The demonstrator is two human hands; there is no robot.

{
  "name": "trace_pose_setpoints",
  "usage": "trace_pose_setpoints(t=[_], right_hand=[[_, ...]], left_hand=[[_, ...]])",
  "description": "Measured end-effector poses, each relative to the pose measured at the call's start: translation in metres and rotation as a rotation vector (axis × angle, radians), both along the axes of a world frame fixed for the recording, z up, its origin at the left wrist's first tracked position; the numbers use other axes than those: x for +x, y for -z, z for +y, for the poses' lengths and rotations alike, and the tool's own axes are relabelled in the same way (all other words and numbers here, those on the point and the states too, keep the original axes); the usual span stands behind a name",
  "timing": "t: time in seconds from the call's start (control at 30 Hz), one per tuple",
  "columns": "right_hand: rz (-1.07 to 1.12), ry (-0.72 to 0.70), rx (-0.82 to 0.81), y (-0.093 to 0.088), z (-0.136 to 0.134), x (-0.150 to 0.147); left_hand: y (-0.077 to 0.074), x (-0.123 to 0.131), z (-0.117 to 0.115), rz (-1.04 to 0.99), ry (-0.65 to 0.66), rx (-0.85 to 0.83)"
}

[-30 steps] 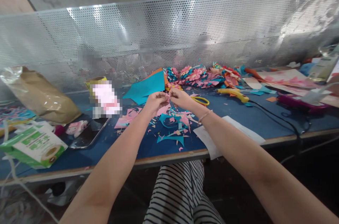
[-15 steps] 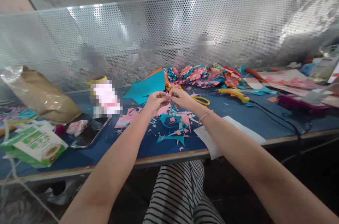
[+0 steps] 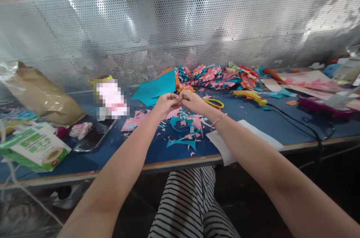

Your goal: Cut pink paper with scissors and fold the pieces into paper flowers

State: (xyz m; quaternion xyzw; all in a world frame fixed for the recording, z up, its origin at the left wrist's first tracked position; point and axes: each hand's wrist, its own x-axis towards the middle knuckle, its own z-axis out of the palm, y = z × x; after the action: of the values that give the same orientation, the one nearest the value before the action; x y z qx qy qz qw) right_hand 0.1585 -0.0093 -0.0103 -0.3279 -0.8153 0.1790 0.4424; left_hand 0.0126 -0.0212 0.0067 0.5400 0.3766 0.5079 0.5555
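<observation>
My left hand (image 3: 166,104) and my right hand (image 3: 191,101) meet fingertip to fingertip above the table, both pinched on a small pink paper piece (image 3: 179,97). Fingers cover most of it, so its shape is hard to make out. Beneath them lie pink and blue paper scraps (image 3: 180,123), including a curved blue offcut (image 3: 182,143). Yellow scissor-like handles (image 3: 216,103) rest just beyond my right wrist. Behind my left hand is a blue paper sheet (image 3: 154,89) with orange paper under it.
Paper flowers (image 3: 206,76) line the perforated metal screen (image 3: 174,17). A yellow glue gun (image 3: 250,96) with a black cord lies right. White paper (image 3: 247,136) overhangs the table edge under my right forearm. Leftward are a phone (image 3: 94,136), a green-white box (image 3: 38,147) and a brown bag (image 3: 46,95).
The view has tipped slightly downward, so the exit sign has left the frame. My hands stay together on the pink paper, with only small finger shifts.
</observation>
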Motion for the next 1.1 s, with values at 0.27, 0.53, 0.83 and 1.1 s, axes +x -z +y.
trace_pose_setpoints(t=[0.27,0.53,0.83,1.1], right_hand=[[0.091,-0.008,-0.087,0.0006,0.0068,-0.0003],[0.1,0.008,-0.073,-0.0042,-0.0008,0.0004],[0.114,0.012,-0.005,-0.0036,0.0034,0.0002],[0.133,0.012,-0.008,-0.0032,0.0009,-0.0005]], left_hand=[[-0.0048,0.002,-0.0051,-0.063,-0.013,0.004],[-0.0074,0.0027,-0.0083,-0.083,-0.033,-0.035],[-0.0081,0.0006,-0.0069,-0.105,-0.046,-0.057],[-0.0063,-0.0008,-0.0049,-0.079,-0.074,-0.034]])
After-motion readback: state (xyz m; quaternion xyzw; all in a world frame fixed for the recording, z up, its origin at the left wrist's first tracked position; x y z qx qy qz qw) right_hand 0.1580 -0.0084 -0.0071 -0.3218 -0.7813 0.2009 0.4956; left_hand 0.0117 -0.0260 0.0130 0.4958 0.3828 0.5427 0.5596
